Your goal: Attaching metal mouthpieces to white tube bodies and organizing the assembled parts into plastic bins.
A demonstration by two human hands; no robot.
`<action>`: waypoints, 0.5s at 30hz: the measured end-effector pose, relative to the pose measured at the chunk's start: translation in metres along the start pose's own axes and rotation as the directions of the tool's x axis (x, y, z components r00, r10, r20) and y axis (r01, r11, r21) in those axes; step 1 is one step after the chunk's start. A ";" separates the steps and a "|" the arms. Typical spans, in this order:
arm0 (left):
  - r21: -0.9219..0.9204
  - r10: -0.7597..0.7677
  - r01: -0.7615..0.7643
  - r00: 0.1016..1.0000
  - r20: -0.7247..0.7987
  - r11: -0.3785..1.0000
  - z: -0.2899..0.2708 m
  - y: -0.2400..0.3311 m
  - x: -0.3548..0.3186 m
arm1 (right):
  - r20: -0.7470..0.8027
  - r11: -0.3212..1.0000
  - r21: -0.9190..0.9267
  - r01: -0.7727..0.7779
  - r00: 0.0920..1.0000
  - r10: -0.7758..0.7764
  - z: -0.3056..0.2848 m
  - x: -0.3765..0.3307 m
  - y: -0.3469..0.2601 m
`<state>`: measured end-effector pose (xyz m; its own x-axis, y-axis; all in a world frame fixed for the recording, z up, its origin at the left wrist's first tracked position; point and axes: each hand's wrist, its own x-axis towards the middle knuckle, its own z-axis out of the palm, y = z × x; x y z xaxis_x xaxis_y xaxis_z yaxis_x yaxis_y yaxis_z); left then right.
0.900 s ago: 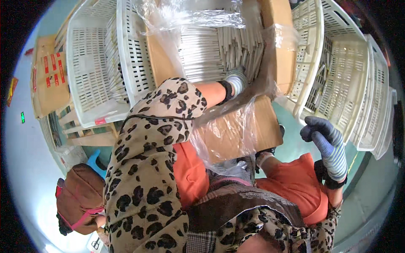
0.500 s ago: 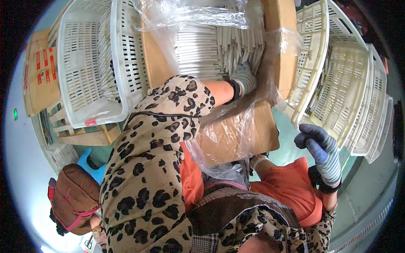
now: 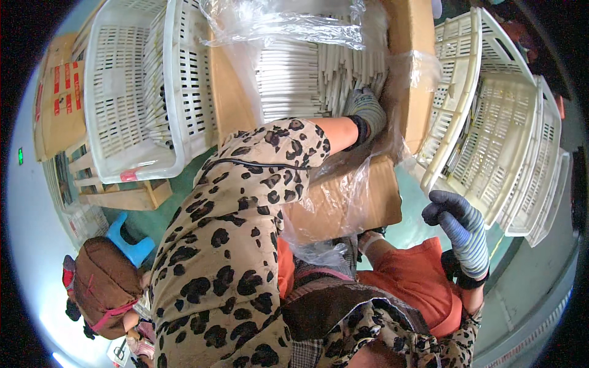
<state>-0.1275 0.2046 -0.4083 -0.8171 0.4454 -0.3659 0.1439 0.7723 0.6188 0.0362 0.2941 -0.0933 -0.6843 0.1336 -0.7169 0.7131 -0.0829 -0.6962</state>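
My left hand (image 3: 369, 115), in a striped grey knit glove, reaches into an open cardboard box (image 3: 410, 122) lined with clear plastic film (image 3: 353, 178). It rests against the near end of slim white tubes (image 3: 351, 72), its fingertips partly hidden among them. Beside these, another stack of white tubes (image 3: 288, 80) lies in level rows. Off to the right, outside the box, my right hand (image 3: 465, 230) is raised in a blue-grey striped glove with dark fingertips. Its fingers are curled in toward the thumb, and I see nothing in them.
A white slatted crate (image 3: 184, 92) at the left holds more white tubes, on a wooden pallet (image 3: 126, 197). White crates (image 3: 491, 135) stand close together at the right. A person in a brown cap (image 3: 107, 285) is at lower left, near a blue plastic stool (image 3: 136, 248).
My left hand has shifted slightly right along the tubes, with its forearm following. My right hand has dropped a little and stays curled. The capped person has moved slightly.
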 end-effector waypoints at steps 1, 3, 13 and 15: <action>-0.053 -0.047 0.049 0.998 0.034 0.997 0.001 0.003 0.003 | 0.008 1.000 0.012 0.008 1.000 -0.008 -0.001 -0.001 0.002; -0.152 -0.133 0.149 0.985 0.112 0.977 0.004 0.009 0.007 | 0.008 1.000 0.026 0.008 1.000 -0.009 -0.002 -0.004 0.004; 0.501 0.669 -0.499 0.701 -0.247 0.707 0.048 -0.021 0.022 | 0.045 1.000 -0.008 -0.021 0.999 0.021 0.009 0.004 -0.004; 0.620 0.748 -0.535 0.651 -0.131 0.574 0.045 -0.027 0.018 | 0.029 0.999 -0.010 -0.037 0.999 0.038 0.008 0.006 -0.001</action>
<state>-0.1208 0.2118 -0.4625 -0.4973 0.8082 0.3154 0.8657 0.4860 0.1197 0.0303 0.2871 -0.0968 -0.6611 0.1013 -0.7434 0.7397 -0.0780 -0.6684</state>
